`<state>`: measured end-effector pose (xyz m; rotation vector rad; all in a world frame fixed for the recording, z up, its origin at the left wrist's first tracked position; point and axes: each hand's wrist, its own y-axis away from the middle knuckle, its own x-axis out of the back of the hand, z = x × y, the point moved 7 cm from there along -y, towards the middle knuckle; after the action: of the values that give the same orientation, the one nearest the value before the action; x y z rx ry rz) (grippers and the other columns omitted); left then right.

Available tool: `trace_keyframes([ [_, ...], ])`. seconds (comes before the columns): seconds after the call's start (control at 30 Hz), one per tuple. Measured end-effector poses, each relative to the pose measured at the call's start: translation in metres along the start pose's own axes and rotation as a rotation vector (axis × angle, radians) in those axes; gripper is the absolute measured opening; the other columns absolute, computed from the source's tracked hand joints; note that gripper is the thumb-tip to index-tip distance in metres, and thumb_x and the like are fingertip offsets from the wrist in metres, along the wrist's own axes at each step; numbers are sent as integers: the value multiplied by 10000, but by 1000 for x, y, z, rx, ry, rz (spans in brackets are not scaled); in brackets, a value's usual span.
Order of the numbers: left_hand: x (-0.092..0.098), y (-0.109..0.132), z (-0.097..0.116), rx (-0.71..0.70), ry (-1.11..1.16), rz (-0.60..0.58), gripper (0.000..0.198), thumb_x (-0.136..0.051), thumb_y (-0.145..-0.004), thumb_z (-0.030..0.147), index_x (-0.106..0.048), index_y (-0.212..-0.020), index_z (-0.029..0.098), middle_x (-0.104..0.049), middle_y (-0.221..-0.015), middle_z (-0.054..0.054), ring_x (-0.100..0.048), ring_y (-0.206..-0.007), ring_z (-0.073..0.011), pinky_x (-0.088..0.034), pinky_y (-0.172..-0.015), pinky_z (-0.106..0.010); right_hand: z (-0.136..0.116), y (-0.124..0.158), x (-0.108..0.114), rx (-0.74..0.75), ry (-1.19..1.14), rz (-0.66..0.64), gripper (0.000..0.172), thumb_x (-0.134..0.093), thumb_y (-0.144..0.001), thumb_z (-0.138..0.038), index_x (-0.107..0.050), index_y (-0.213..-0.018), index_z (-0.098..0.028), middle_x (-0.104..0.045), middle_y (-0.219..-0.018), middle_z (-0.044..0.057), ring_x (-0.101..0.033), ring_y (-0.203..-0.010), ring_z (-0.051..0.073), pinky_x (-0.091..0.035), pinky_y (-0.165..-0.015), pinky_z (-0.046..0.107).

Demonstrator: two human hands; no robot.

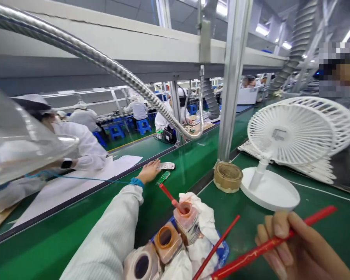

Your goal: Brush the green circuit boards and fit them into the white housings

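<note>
My left hand [149,171] reaches out over the green belt, fingers stretched toward a small white part [167,166]; a little green circuit board [163,177] lies just beside it. My right hand [297,249] is at the lower right, fingers closed round a red stick-like brush handle [268,245]. Below the left arm stand three small open bottles: one [187,221] with a red brush [169,195] in it, an orange-rimmed one [167,241] and a pale one [142,265]. White cloth [204,217] lies around them.
A white desk fan [291,140] stands at the right, a roll of brown tape [228,177] next to its base. A flexible metal hose [105,62] arcs overhead. A metal post [231,85] rises mid-table. People in white coats sit along the line.
</note>
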<state>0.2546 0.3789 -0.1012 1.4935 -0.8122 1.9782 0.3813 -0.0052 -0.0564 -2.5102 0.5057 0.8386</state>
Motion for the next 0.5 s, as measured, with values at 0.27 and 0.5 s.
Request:
trace_keyframes([
  [0.27,-8,11,-24,259,264,-85,279,-558,-843,321,-584,-1060,147,-583,-1138,-85,-557,-1026,-225,-446,-879,-461,4,3,-9,-31,-41,10,366,-407,-905,-383,-603,-667,-186,-444,-462,13,-477,-421,104,-428,-402,184],
  [0.5,31,118,-13,355,847,99,334,-560,-814,242,-506,-1130,147,-601,-1112,-90,-582,-1031,-220,-484,-867,-381,-4,0,-7,23,-41,32,307,-494,-863,-363,-599,-640,-179,-426,-458,6,-463,-445,101,-420,-421,182],
])
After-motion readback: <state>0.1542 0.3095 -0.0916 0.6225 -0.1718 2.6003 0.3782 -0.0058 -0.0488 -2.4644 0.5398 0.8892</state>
